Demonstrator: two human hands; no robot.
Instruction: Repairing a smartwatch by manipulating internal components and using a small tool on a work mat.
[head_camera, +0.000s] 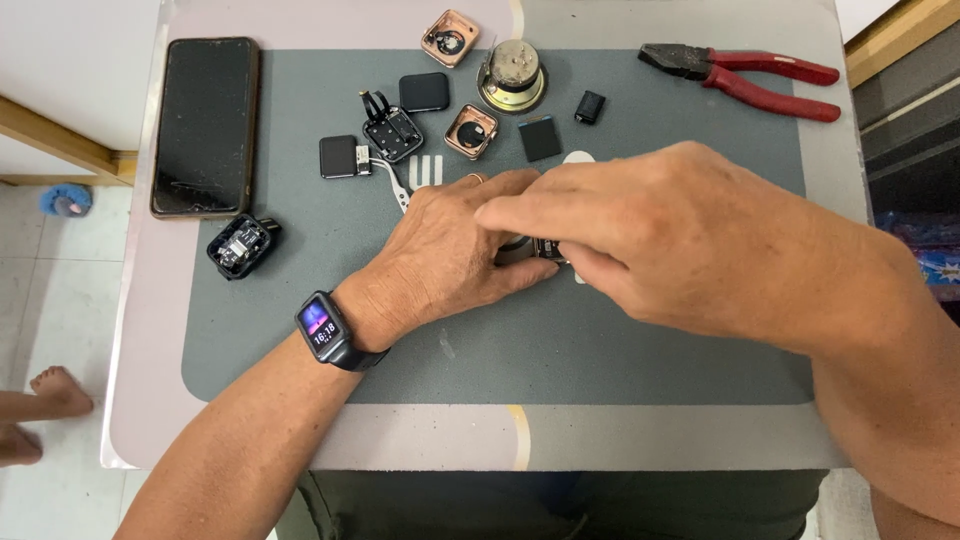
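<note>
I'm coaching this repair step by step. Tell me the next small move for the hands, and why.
Probably keep the left hand pinning the small dark device flat on the grey mat while the right hand eases its fingertips along the edge. Both hands already pinch it closely, and the device is mostly hidden, so a slow, small move seems safest.

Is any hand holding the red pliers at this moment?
No, the red pliers lie untouched at the mat's far right corner, while the left hand and right hand meet over a small dark part at the centre.
</note>
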